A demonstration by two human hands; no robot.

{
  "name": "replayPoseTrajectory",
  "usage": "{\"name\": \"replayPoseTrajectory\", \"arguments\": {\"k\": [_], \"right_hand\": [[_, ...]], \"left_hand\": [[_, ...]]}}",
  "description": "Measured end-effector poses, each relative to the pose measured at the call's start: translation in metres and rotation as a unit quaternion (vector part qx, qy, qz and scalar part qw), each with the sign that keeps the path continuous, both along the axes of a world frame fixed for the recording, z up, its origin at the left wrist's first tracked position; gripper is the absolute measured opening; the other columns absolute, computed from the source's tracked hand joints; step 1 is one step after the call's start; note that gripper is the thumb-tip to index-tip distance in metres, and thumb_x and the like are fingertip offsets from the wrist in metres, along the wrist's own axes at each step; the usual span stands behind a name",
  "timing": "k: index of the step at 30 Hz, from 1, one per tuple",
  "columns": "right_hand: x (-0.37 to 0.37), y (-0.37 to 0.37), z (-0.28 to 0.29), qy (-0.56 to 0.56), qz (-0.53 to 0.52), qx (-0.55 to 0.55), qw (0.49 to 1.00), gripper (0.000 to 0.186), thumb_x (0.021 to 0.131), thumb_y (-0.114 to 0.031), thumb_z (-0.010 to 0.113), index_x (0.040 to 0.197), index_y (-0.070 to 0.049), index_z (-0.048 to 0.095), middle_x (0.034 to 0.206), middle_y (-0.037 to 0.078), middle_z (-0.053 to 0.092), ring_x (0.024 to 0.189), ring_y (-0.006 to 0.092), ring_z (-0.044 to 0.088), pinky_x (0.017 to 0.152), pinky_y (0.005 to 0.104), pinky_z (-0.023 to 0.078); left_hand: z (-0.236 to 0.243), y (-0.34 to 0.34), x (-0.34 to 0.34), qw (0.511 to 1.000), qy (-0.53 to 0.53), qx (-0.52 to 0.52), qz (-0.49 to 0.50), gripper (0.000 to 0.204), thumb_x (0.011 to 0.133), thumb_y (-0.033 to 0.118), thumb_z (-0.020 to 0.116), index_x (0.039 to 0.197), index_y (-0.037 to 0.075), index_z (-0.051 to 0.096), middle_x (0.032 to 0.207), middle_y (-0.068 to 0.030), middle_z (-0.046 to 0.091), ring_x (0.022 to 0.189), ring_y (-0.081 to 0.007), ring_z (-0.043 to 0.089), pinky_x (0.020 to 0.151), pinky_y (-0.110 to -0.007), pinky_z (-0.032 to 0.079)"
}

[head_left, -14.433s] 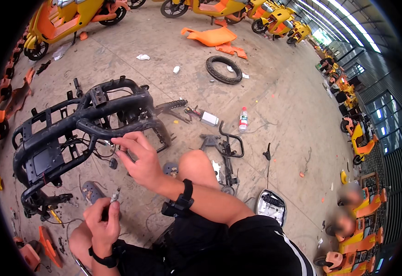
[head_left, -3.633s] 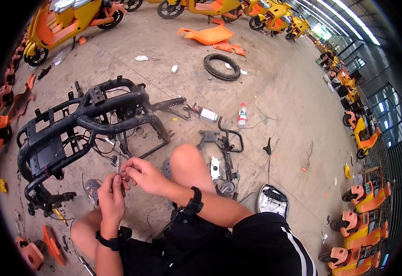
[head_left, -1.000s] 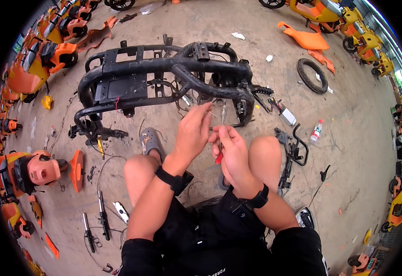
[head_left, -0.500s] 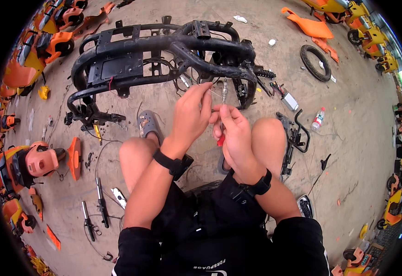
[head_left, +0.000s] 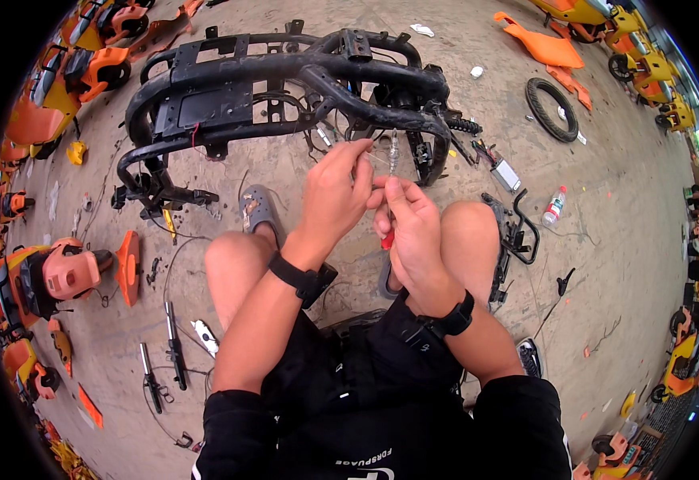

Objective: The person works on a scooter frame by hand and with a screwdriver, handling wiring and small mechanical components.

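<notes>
Between my raised hands, a slim rod [head_left: 394,152] stands nearly upright, its upper part silvery and knobbly as if wound round. My right hand [head_left: 409,216] is closed about its lower part, thumb on top, and a red piece [head_left: 388,239] shows beneath the fingers. My left hand [head_left: 337,188] is closed in a pinch just left of the rod, on a thin pale strand that runs across to it. Past the hands lies a black tubular scooter frame [head_left: 229,72], apart from them as far as I can see.
Right of my knees lie a boxy silver part with wires [head_left: 505,174], a bottle [head_left: 554,205], a black bracket [head_left: 525,240] and a tyre [head_left: 552,110]. Left are two handlebar grips [head_left: 175,352] with cables and orange panels [head_left: 128,268]. Yellow scooters [head_left: 653,72] line both sides.
Both hands hold almost the same pose, with the rod still between them. The view has shifted slightly, and the frame sits a little higher at its right end.
</notes>
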State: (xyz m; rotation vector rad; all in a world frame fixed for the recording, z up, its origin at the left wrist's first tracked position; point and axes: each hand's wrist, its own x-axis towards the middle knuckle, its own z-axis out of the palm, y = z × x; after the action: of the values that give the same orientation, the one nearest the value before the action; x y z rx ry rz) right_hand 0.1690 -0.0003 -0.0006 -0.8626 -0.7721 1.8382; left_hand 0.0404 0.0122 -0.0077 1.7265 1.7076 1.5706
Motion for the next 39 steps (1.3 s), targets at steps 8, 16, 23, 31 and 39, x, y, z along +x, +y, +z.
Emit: {"name": "replayPoseTrajectory", "arguments": {"k": [8, 16, 23, 31, 39], "right_hand": [[0.001, -0.002, 0.001, -0.018, 0.007, 0.004, 1.0, 0.027, 0.104, -0.025, 0.053, 0.109, 0.0, 0.062, 0.084, 0.004, 0.066, 0.057, 0.004, 0.048, 0.044, 0.018, 0.035], [0.002, -0.002, 0.001, -0.013, 0.013, 0.005, 1.0, 0.027, 0.104, -0.025, 0.053, 0.108, 0.0, 0.062, 0.084, 0.004, 0.066, 0.057, 0.0039, 0.048, 0.043, 0.0184, 0.035], [0.0, -0.001, -0.002, -0.001, 0.004, 0.006, 1.0, 0.026, 0.103, -0.025, 0.054, 0.107, 0.0, 0.062, 0.084, 0.004, 0.066, 0.057, 0.0042, 0.049, 0.044, 0.0178, 0.035], [0.001, -0.001, -0.001, 0.0, 0.007, 0.001, 1.0, 0.026, 0.103, -0.025, 0.054, 0.107, -0.001, 0.062, 0.083, 0.004, 0.066, 0.056, 0.0043, 0.048, 0.045, 0.0177, 0.035], [0.003, -0.002, 0.001, 0.0, 0.005, -0.005, 1.0, 0.026, 0.103, -0.025, 0.054, 0.107, -0.001, 0.062, 0.083, 0.005, 0.066, 0.057, 0.0053, 0.049, 0.047, 0.0184, 0.036]], "left_hand": [[-0.002, 0.002, -0.005, 1.0, -0.024, -0.012, -0.006, 0.018, 0.088, 0.001, 0.058, 0.103, -0.003, 0.067, 0.095, -0.0181, 0.069, 0.077, -0.0339, 0.067, 0.068, -0.038, 0.053], [-0.001, 0.0, -0.004, 1.0, -0.005, 0.004, -0.023, 0.021, 0.092, 0.003, 0.06, 0.111, -0.001, 0.066, 0.095, -0.0121, 0.07, 0.068, -0.0195, 0.066, 0.059, -0.029, 0.051], [-0.008, 0.001, 0.0, 0.999, 0.007, 0.036, -0.013, 0.018, 0.094, 0.002, 0.058, 0.11, -0.002, 0.064, 0.091, -0.0134, 0.066, 0.068, -0.0218, 0.063, 0.058, -0.031, 0.05], [-0.007, 0.0, 0.0, 1.0, -0.021, 0.008, -0.021, 0.018, 0.092, -0.003, 0.056, 0.107, -0.001, 0.066, 0.091, -0.014, 0.066, 0.068, -0.0201, 0.064, 0.059, -0.03, 0.051], [0.003, -0.001, -0.003, 0.999, -0.028, 0.005, -0.022, 0.017, 0.092, 0.003, 0.06, 0.106, 0.0, 0.068, 0.084, -0.0128, 0.067, 0.067, -0.0179, 0.064, 0.059, -0.029, 0.05]]}}
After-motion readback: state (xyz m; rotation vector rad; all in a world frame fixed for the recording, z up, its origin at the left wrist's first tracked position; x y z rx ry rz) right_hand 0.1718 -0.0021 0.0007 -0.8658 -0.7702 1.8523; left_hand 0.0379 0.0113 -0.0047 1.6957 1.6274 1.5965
